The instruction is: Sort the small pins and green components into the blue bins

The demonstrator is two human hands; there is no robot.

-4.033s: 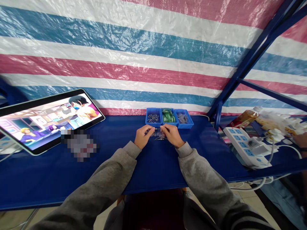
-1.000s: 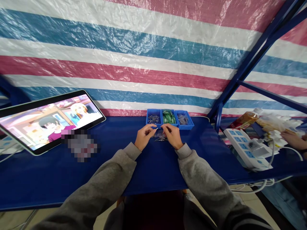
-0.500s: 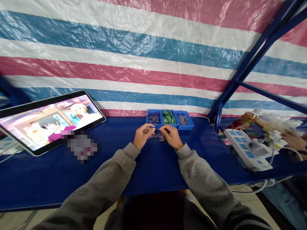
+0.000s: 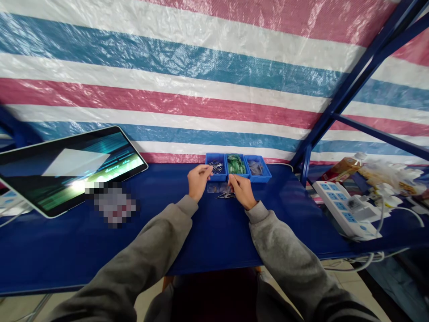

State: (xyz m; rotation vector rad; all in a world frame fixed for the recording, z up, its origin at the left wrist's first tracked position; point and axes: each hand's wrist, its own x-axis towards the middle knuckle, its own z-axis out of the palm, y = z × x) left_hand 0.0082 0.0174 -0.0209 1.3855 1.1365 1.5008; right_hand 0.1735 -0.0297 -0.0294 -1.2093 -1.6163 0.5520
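Note:
My left hand (image 4: 198,182) is closed in a pinch at the front left corner of a blue bin of metal screws (image 4: 217,167); what its fingertips hold, if anything, is too small to make out. My right hand (image 4: 242,189) is also pinched, just in front of a bin with green packets (image 4: 236,163), its grip hidden. Between the hands, a small clear plastic bag (image 4: 212,188) lies on the blue table, with something small and brownish in it. Several loose screws (image 4: 224,196) are beside my right fingers.
A third blue bin (image 4: 262,178) holds clear plastic bags. A large tablet (image 4: 77,167) leans at the left, with a blurred-out item in front. To the right are a white power strip (image 4: 345,210), a bottle (image 4: 345,165) and a blue metal frame (image 4: 335,105). Striped sheeting hangs behind.
My hands have drawn apart, the left one shifting slightly up toward the screw bin. The small bag between them shows more fully. Another person's hand at the far right has left the view.

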